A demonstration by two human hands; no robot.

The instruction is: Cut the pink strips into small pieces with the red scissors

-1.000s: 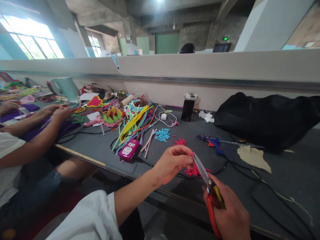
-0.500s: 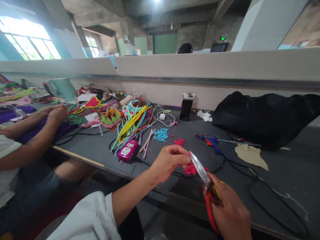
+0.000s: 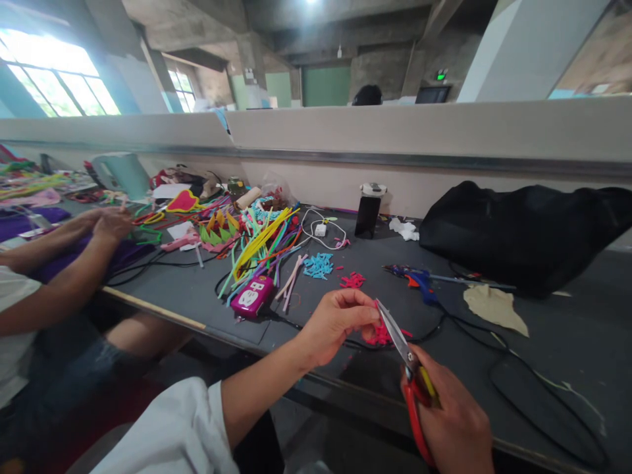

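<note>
- The left hand [image 3: 326, 329], near the middle, pinches a small pink piece [image 3: 377, 305] between its fingers; they cover most of it, and only a speck of colour shows.
- The right hand [image 3: 457, 415], cut off at the bottom edge, has its fingers wrapped around the handles of red-and-yellow scissors [image 3: 397, 334], hiding much of the grips. The blades point up and left, tips at the left fingertips; whether they are fully together is hard to make out.
- Pink cut pieces [image 3: 384, 334] lie on the dark counter [image 3: 567, 342] behind the left fingers and blades, partly hidden by both.
- Just beyond the left fingers sits a second pink pile [image 3: 352, 281]; past it, to the left, blue pieces [image 3: 318, 265].
- Left of the left fingers are a purple power socket [image 3: 253, 297] and a tangle of coloured stems [image 3: 266, 240].
- A black cord [image 3: 286, 320] runs from the socket behind the left hand.
- Beyond the right fingers lie a blue glue gun [image 3: 421, 283], a beige scrap [image 3: 496, 309] and a bulky black bag [image 3: 518, 237].
- Far left of the fingers, a co-worker's hands [image 3: 112, 225] are blurred.
</note>
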